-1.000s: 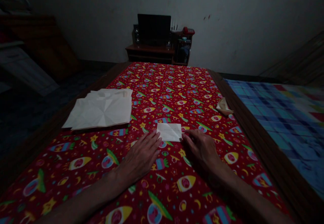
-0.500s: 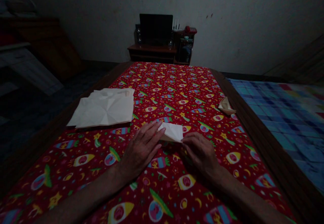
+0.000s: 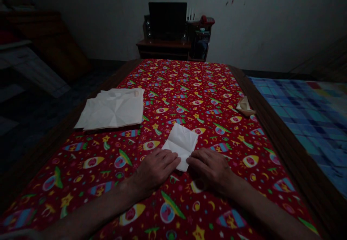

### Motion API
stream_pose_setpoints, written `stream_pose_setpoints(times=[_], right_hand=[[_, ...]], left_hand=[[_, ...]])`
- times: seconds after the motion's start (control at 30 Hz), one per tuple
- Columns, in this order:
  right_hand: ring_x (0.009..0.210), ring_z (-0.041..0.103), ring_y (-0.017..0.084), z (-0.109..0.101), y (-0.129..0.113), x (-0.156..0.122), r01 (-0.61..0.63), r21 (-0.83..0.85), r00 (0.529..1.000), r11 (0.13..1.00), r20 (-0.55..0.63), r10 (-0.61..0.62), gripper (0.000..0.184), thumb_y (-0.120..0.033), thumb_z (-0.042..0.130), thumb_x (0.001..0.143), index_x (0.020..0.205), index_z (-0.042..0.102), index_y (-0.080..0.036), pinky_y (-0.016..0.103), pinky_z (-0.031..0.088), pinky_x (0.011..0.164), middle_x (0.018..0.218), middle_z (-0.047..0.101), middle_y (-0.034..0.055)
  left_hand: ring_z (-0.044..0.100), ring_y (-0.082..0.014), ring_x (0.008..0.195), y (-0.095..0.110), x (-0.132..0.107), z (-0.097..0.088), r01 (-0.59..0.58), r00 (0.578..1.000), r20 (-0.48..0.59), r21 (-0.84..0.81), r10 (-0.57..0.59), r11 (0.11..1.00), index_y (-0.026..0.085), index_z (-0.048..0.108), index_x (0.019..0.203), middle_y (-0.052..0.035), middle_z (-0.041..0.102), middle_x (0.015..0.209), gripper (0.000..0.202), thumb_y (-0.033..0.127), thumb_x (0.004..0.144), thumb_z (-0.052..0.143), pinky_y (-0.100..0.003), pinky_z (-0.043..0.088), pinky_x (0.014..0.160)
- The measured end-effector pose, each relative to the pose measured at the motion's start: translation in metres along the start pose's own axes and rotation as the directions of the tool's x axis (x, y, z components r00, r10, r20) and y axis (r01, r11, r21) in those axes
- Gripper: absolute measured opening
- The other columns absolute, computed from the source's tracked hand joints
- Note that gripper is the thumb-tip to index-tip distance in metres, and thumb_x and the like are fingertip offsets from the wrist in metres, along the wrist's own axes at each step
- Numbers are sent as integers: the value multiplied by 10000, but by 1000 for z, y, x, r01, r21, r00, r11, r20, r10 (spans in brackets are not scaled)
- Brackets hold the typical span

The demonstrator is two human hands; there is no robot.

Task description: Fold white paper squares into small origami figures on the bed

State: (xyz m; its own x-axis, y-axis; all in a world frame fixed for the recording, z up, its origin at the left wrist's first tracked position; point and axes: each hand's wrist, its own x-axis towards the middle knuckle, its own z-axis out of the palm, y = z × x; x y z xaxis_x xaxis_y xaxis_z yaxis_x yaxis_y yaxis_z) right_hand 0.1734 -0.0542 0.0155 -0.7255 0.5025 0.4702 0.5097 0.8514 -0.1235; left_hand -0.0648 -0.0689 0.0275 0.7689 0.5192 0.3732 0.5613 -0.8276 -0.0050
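The red printed cloth carries a paper stack, 1 creased sheet, 1 folded shape.

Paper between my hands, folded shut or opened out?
Opened at the middle: the paper shows panels either side of a crease. Cannot tell whether layers lie folded beneath.

The sheet is white paper, matt and smooth apart from its creases. The pile is paper too, pale and dull, its top marked by folds fanning from the middle. The scrap looks like matt, tan paper. The cloth is printed fabric without shine. The desk seems to have a dull, dark wooden edge. The screen looks smooth and black; its stand resembles brown wood with a faint sheen. The wall is matt, lightly mottled.
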Motion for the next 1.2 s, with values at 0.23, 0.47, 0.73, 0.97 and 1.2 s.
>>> stream_pose_setpoints(times=[0.23,0.47,0.73,0.97,1.2], right_hand=[[710,552,125,2,2,2,-197,107,980,975,39,194,180,-236,472,901,874,642,-184,240,398,595,828,627,47],[709,570,131,0,3,9,-377,313,926,872,124,356,162,-252,491,892,878,637,-185,233,422,598,830,619,47],[647,546,114,3,4,8,-402,296,915,867,102,390,184,-281,486,904,836,630,-187,225,395,569,741,599,21],[620,534,116,4,3,13,-465,189,885,865,133,446,193,-267,487,892,785,618,-173,230,372,559,720,596,23],[604,517,119,13,2,14,-444,25,893,895,94,441,241,-290,463,900,731,585,-168,240,321,544,689,572,23]], left_hand=[[568,-153,854,0,1,4,206,977,16,-304,-212,930,162,603,953,-52,629,929,152,176,917,456,-281,463,766],[541,-103,657,-4,11,8,465,868,74,-466,-491,753,149,559,660,-1,564,721,216,227,862,560,-214,427,609],[491,-95,609,-9,18,9,515,841,74,-411,-536,752,155,514,614,21,515,679,216,182,817,584,-211,395,578],[478,-101,633,-10,14,12,517,843,95,-418,-530,747,164,478,652,21,481,714,190,174,815,576,-216,400,594],[457,-90,602,-12,15,14,518,842,96,-423,-531,744,160,455,622,27,462,708,224,166,794,597,-210,393,564]])
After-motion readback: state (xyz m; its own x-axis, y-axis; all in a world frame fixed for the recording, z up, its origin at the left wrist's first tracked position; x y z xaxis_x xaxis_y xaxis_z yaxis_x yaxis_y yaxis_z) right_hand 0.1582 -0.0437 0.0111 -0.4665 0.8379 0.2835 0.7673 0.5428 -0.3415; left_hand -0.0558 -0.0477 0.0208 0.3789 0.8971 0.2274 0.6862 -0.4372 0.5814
